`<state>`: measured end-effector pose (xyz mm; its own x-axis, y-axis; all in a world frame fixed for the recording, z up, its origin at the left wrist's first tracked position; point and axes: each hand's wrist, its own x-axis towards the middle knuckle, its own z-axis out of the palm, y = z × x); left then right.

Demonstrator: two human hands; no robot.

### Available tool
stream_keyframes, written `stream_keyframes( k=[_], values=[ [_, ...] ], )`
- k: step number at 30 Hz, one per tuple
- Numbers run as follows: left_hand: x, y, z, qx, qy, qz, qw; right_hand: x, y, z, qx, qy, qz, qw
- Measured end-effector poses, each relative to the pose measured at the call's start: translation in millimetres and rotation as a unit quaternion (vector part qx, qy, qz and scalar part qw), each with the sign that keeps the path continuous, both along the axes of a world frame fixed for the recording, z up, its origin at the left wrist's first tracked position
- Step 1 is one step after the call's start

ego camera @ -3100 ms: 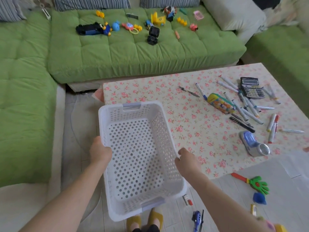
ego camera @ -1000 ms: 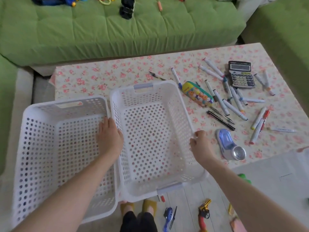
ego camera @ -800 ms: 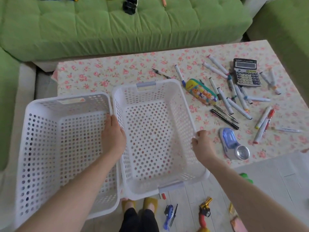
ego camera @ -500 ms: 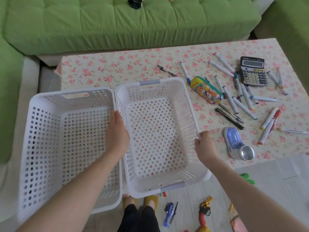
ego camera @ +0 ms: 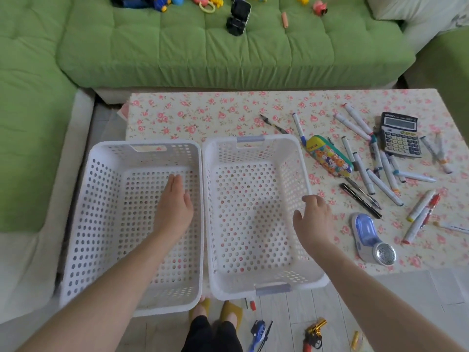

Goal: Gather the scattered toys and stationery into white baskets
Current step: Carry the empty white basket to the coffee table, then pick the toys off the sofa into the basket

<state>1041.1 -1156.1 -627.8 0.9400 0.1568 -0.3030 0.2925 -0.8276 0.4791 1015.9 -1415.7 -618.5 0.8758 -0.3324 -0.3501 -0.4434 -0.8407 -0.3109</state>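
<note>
Two white perforated baskets stand side by side on the floral table's near left part: the left basket [ego camera: 101,199] and the right basket [ego camera: 297,161]. My left hand [ego camera: 173,207] hovers flat and open over the left basket, beside the shared rims. My right hand [ego camera: 313,217] is open just off the right basket's right rim, holding nothing. Markers [ego camera: 380,184], a calculator [ego camera: 401,134], a colourful pencil case [ego camera: 328,156], black pens [ego camera: 360,196] and a blue lint shaver [ego camera: 370,237] lie on the table to the right.
Toys lie on the green sofa [ego camera: 228,54] at the back, among them a black toy truck [ego camera: 238,17]. On the floor by my feet lie a blue toy [ego camera: 257,335], a gold toy gun [ego camera: 314,336] and small bits. The floral table [ego camera: 203,115] ends near me.
Both baskets have been set down side by side on the table. My left hand let go of the rim and now hovers flat; my right hand has let go of the right rim.
</note>
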Motion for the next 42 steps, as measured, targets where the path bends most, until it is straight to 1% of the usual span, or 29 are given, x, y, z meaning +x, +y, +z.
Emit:
stream_keyframes(
  k=[2,4,7,10,13,15,17,20,21,25,28,32,37,42],
  values=[
    [-3,17,7,0.014,-0.006,0.011,1.000,7,22,13,0.051,0.004,0.022,0.998],
    [-8,37,13,0.030,-0.008,0.021,0.999,7,51,24,0.101,0.022,0.071,0.992],
    [-19,69,17,0.057,-0.001,0.038,0.998,0,94,26,0.129,0.057,0.155,0.978],
    [-30,101,19,0.088,0.016,0.060,0.994,-12,129,19,0.102,0.111,0.212,0.965],
    [-42,133,17,0.111,0.021,0.078,0.991,-22,155,11,0.052,0.140,0.233,0.961],
    [-49,153,13,0.106,0.016,0.099,0.989,-27,167,8,0.016,0.144,0.226,0.963],
    [-54,168,9,0.079,0.019,0.125,0.989,-30,176,8,-0.011,0.142,0.201,0.969],
    [-61,183,1,0.011,0.067,0.162,0.984,-33,184,8,-0.047,0.155,0.142,0.977],
    [-63,187,-3,-0.015,0.077,0.157,0.984,-35,188,7,-0.056,0.157,0.119,0.979],
    [-70,202,-20,-0.087,0.088,0.076,0.989,-37,203,2,-0.092,0.153,0.062,0.982],
    [-69,212,-29,-0.138,0.108,0.102,0.979,-35,210,0,-0.114,0.153,0.045,0.981],
    [-66,219,-38,-0.154,0.170,0.125,0.965,-35,213,-2,-0.135,0.152,0.041,0.978],
    [-63,220,-32,-0.187,0.175,0.150,0.955,-36,213,-2,-0.131,0.155,0.045,0.978],
    [-51,233,-2,-0.193,0.160,0.155,0.956,-35,218,16,-0.058,0.136,0.021,0.989]
  ],
)
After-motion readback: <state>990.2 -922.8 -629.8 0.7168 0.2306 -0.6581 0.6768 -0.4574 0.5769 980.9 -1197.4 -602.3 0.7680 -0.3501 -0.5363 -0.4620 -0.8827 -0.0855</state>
